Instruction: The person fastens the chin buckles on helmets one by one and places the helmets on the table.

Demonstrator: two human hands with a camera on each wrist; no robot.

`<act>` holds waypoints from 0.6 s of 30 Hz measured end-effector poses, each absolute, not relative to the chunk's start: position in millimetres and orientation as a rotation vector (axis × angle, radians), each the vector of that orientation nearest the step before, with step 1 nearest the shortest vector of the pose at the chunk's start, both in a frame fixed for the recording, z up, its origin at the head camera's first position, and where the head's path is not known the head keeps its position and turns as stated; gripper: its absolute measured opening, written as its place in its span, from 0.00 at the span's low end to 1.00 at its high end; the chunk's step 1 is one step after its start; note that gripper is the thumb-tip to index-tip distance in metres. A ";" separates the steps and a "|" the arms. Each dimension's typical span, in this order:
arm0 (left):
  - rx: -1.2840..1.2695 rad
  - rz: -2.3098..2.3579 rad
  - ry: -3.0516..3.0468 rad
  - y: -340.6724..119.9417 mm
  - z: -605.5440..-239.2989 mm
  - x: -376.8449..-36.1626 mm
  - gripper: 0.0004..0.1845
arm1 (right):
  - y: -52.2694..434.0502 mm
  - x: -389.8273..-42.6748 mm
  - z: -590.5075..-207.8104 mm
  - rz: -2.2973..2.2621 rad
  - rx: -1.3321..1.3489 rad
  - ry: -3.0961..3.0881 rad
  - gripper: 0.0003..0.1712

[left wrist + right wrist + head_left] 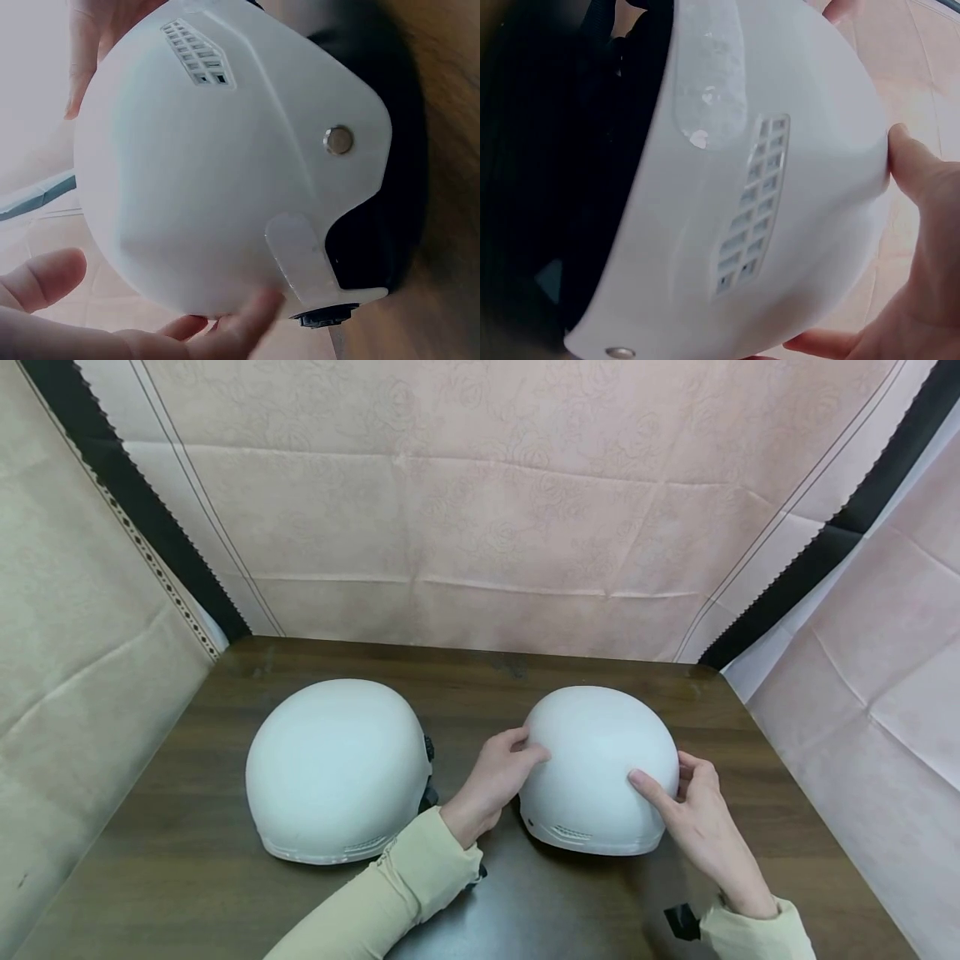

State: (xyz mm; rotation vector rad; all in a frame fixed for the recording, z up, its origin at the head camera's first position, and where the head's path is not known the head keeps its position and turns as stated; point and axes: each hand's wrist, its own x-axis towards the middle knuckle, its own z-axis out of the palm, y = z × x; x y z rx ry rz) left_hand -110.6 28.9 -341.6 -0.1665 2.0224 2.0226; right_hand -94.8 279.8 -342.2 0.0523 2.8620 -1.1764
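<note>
In the head view, a white helmet (596, 768) with its dome upward is between both hands on the right half of the table. My left hand (504, 777) holds its left side, thumb and fingers spread around the shell. On the opposite side, my right hand (701, 822) grips it, the thumb lying over the dome and the other fingers partly hidden behind it. The left wrist view shows a grille vent (199, 54), a round metal rivet (338, 139) and a black knob (327, 315) at the rim. Another grille vent (754, 202) shows in the right wrist view.
A second, similar white helmet (337, 768) rests dome up to the left, close to my left forearm. Both lie on a brown wood-grain table (465, 685). Pale patterned cloth (450, 527) hangs behind the table and along both sides, with black strips at the corners.
</note>
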 end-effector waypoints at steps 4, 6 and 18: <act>-0.129 2.005 2.043 29.4 -343.9 -109.6 0.32 | 279.1 -94.4 -343.1 -1.180 0.060 2.858 0.55; -0.120 2.010 2.038 29.6 -345.1 -109.5 0.32 | 278.5 -94.0 -343.4 -1.184 0.061 2.859 0.54; -0.080 1.993 2.056 28.2 -344.8 -110.5 0.34 | 276.7 -94.9 -346.9 -1.204 0.074 2.831 0.52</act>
